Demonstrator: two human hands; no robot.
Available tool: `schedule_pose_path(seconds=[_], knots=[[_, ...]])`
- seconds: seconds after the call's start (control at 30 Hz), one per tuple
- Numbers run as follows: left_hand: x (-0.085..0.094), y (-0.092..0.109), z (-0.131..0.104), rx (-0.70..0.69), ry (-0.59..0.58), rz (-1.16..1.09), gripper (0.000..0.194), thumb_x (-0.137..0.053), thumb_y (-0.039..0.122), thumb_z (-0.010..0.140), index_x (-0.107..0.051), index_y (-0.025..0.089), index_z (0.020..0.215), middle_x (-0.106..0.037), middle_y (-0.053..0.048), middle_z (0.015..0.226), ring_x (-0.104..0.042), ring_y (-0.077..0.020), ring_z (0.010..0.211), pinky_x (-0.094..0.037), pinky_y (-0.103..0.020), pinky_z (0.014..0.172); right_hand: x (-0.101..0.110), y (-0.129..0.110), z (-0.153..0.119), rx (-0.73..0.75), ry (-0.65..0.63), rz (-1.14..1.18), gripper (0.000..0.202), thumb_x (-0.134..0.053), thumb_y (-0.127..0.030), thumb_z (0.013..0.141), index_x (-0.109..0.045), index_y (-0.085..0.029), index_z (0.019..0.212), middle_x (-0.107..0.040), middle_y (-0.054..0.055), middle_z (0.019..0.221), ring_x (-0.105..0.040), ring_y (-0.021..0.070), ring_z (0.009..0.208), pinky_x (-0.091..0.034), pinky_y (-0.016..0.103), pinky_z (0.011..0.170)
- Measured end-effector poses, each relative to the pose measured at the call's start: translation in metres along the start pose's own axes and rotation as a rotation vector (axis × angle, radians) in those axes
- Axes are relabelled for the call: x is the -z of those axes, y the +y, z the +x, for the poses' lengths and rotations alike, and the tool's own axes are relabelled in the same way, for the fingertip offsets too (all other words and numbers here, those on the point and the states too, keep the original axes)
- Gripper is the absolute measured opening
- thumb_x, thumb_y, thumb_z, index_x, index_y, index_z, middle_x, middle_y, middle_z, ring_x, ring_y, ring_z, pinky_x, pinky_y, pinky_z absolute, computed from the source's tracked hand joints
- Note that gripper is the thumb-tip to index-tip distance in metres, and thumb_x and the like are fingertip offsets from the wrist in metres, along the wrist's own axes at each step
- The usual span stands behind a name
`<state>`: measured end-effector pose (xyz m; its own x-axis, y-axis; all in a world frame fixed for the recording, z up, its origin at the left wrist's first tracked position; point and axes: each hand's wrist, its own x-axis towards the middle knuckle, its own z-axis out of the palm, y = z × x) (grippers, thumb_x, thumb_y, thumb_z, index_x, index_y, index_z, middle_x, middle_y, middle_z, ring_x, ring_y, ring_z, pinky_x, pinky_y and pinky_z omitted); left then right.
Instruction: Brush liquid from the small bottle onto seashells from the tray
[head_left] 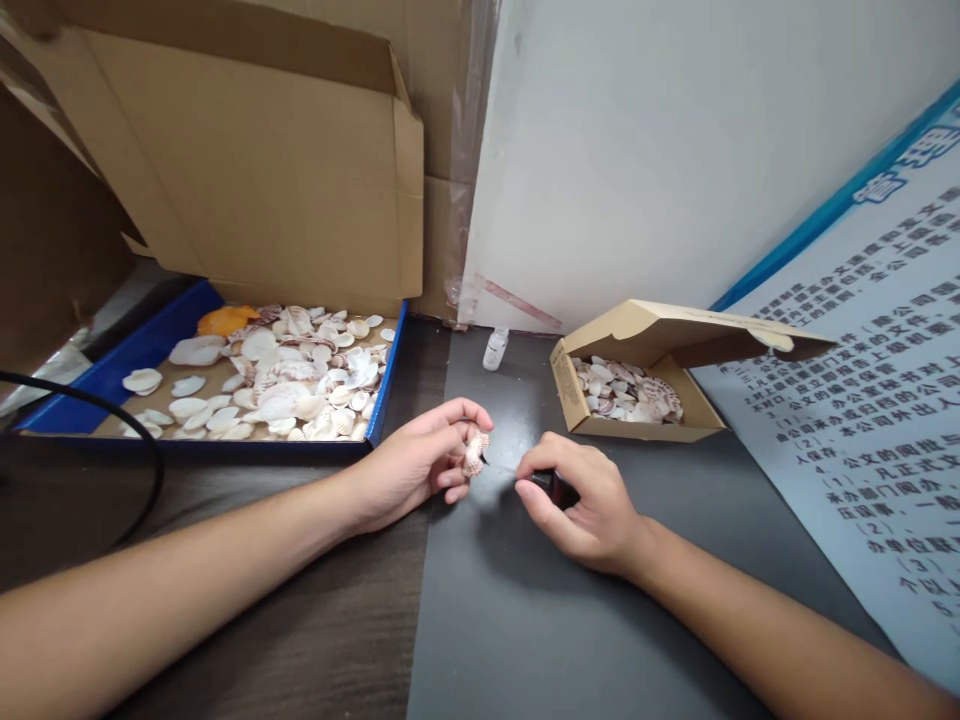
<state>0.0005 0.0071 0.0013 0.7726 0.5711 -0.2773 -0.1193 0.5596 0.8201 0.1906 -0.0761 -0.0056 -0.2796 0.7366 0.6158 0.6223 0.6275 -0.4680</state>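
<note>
Between the fingertips of my left hand (427,455) is a small ribbed seashell (475,455), whitish with brown marks. It is held above the dark grey mat (480,620). Just right of it, my right hand (581,495) is closed around a small black cap (551,487), partly hidden by the fingers. A thin, faint stem seems to reach from the cap toward the shell; the gap between the hands is too blurred to tell whether they touch. Beyond both hands stands a small clear bottle (495,349) with white print.
At left, a blue-sided cardboard box (386,385) with its lid raised holds many loose shells. A smaller cardboard box (637,430) at right, lid half up, holds more. A black cable (154,450) curves at far left. Behind are a white wall and a printed poster (862,420).
</note>
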Motion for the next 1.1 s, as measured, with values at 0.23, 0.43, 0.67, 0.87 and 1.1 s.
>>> schedule_pose_path(seconds=[0.23, 0.43, 0.67, 0.87, 1.1], knots=[[0.0, 0.0, -0.001, -0.006, -0.004, -0.008, 0.021, -0.056, 0.011, 0.076, -0.051, 0.019, 0.094, -0.048, 0.005, 0.069, -0.03, -0.0043, 0.046, -0.034, -0.018, 0.046, 0.001, 0.001, -0.002, 0.021, 0.072, 0.035, 0.006, -0.054, -0.018, 0.093, -0.057, -0.023, 0.093, -0.06, -0.001, 0.069, -0.053, 0.0137, 0.057, -0.044, 0.026, 0.052], [0.0, 0.0, 0.0, -0.013, -0.02, 0.006, 0.018, -0.055, 0.012, 0.078, -0.05, 0.02, 0.093, -0.05, 0.005, 0.066, -0.029, -0.0051, 0.046, -0.034, -0.018, 0.045, 0.001, -0.001, 0.001, 0.012, 0.009, 0.031, 0.022, -0.05, -0.014, 0.092, -0.051, -0.022, 0.072, -0.049, -0.005, 0.056, -0.042, 0.0101, 0.046, -0.035, 0.025, 0.047], [0.0, 0.0, 0.0, -0.002, -0.023, 0.021, 0.018, -0.053, 0.01, 0.077, -0.05, 0.019, 0.093, -0.049, 0.004, 0.066, -0.029, -0.0056, 0.047, -0.034, -0.018, 0.046, 0.001, 0.003, -0.008, -0.141, 0.025, 0.093, 0.006, -0.046, -0.019, 0.092, -0.044, -0.024, 0.089, -0.047, -0.005, 0.066, -0.041, 0.0111, 0.05, -0.035, 0.025, 0.049], [0.001, 0.001, 0.0, 0.004, -0.032, 0.028, 0.017, -0.051, 0.01, 0.078, -0.05, 0.019, 0.092, -0.049, 0.004, 0.065, -0.029, -0.0055, 0.047, -0.035, -0.017, 0.047, 0.001, 0.002, -0.007, -0.181, -0.042, 0.039, 0.01, -0.046, -0.017, 0.093, -0.045, -0.024, 0.101, -0.047, -0.006, 0.064, -0.046, 0.0124, 0.051, -0.038, 0.025, 0.052], [0.002, -0.001, 0.0, -0.013, -0.04, 0.019, 0.018, -0.049, 0.007, 0.078, -0.05, 0.019, 0.092, -0.049, 0.004, 0.066, -0.029, -0.0054, 0.047, -0.034, -0.017, 0.046, 0.003, 0.001, -0.005, -0.111, -0.128, 0.043, 0.01, -0.043, -0.021, 0.097, -0.048, -0.023, 0.089, -0.051, -0.005, 0.065, -0.046, 0.0107, 0.051, -0.039, 0.024, 0.054]])
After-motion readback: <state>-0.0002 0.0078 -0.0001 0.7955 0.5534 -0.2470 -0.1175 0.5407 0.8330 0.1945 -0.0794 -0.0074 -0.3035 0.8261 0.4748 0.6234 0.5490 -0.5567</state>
